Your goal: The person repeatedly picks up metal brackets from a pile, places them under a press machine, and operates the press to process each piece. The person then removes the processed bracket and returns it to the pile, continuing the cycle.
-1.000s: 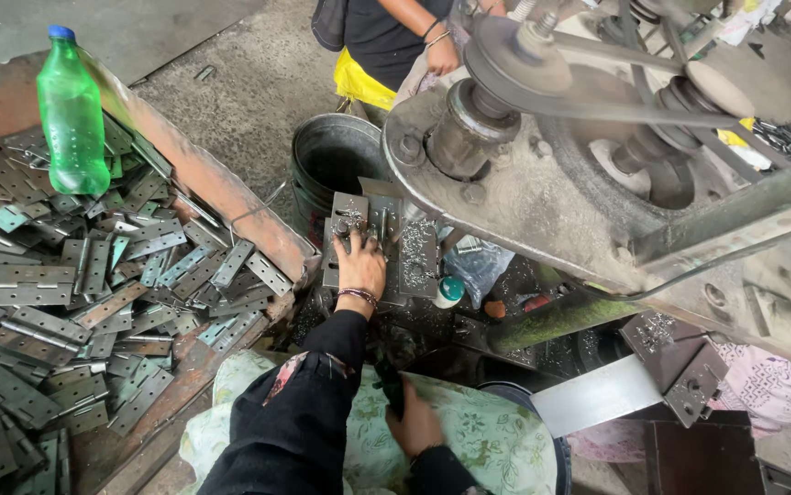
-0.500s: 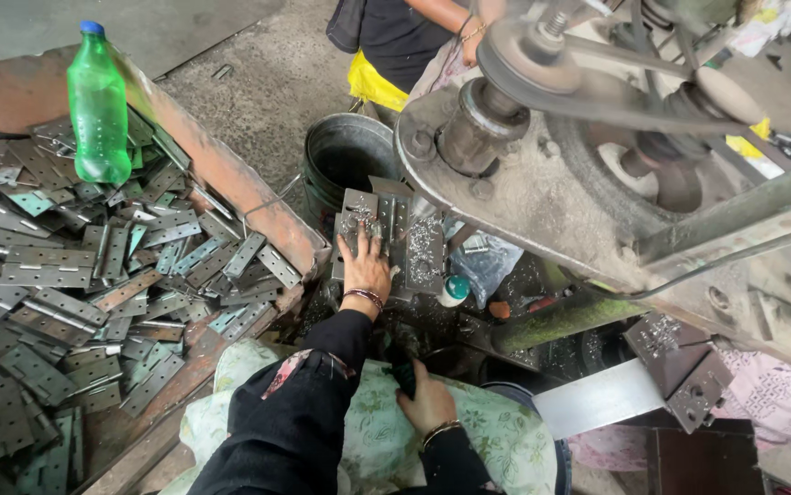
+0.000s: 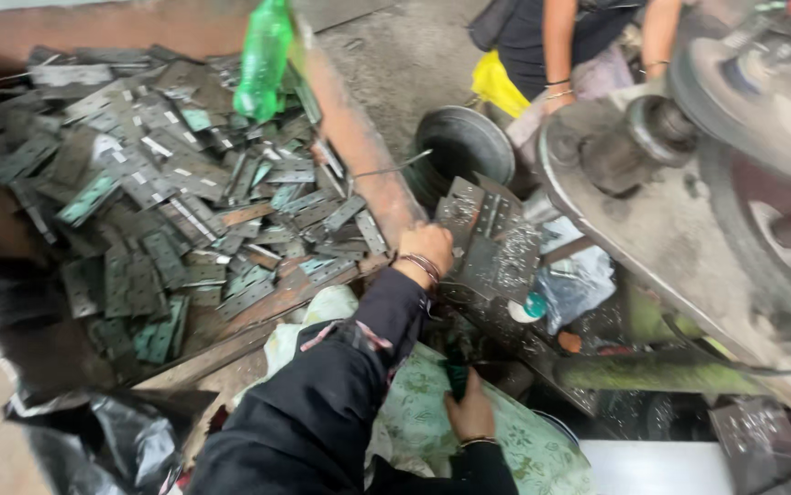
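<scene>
My left hand (image 3: pixel 427 249) reaches forward in a black sleeve, with bangles at the wrist. Its fingers are curled on the edge of a stack of grey punched metal plates (image 3: pixel 492 240) lying on the bed of a press machine (image 3: pixel 670 247). Lower down, my right hand (image 3: pixel 470 412) is closed around a dark green handle (image 3: pixel 456 368) that stands up beside the machine. A pale green patterned cloth (image 3: pixel 514 449) lies under that hand.
A wooden tray (image 3: pixel 359 151) on the left holds several loose plates, with a green plastic bottle (image 3: pixel 262 60) standing on them. A black bucket (image 3: pixel 464 147) and another person (image 3: pixel 588 41) are behind the machine. A large flywheel (image 3: pixel 762 101) is at right. A black bag (image 3: pixel 111 440) lies bottom left.
The view has swung left and moved closer. My left hand's fingers, spread flat on the plates before, are now curled. My right hand stays low on the handle.
</scene>
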